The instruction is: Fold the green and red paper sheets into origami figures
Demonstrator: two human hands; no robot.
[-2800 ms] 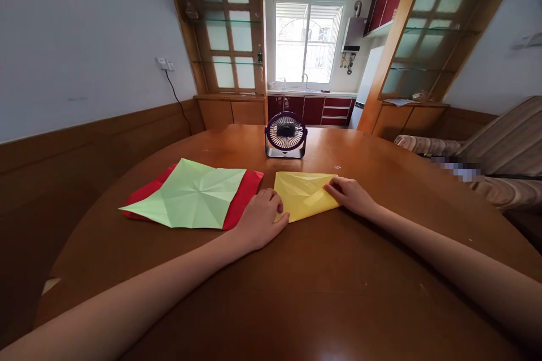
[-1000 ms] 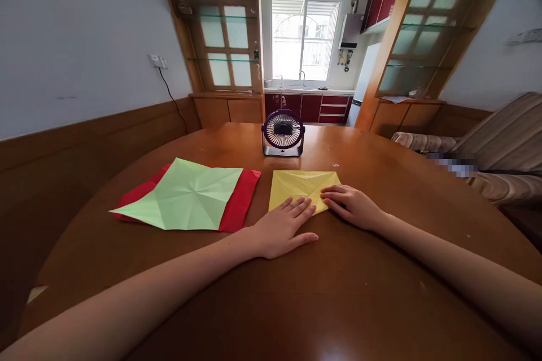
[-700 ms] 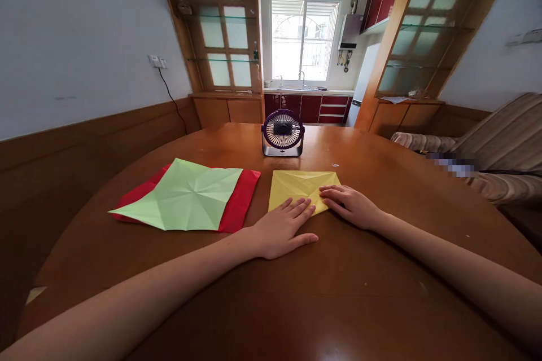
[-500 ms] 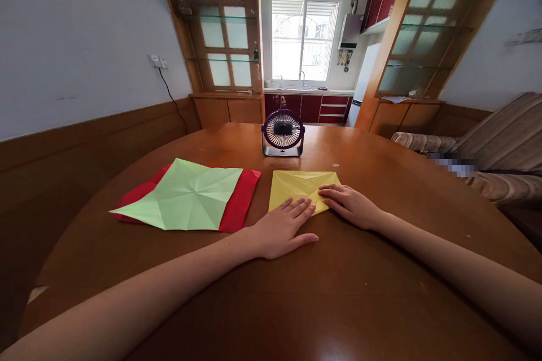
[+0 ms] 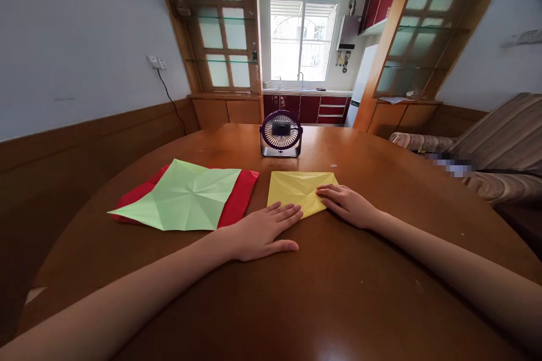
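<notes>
A folded yellow paper (image 5: 296, 189) lies flat on the round wooden table (image 5: 330, 287). My left hand (image 5: 260, 232) lies palm down with fingers spread, its fingertips just on the paper's near edge. My right hand (image 5: 349, 205) rests flat at the paper's right corner, fingertips pressing on it. Neither hand grips anything. To the left lies a creased green paper (image 5: 186, 194) on top of a red paper (image 5: 239, 200).
A small purple desk fan (image 5: 281, 133) stands behind the yellow paper, facing me. A striped sofa (image 5: 495, 152) is at the right. Wood wall panelling runs along the left, and a kitchen with a window lies beyond the table.
My left hand first moved from the paper's left edge onto its near part, then slid back toward me and left. The right hand stayed on the paper's right corner.
</notes>
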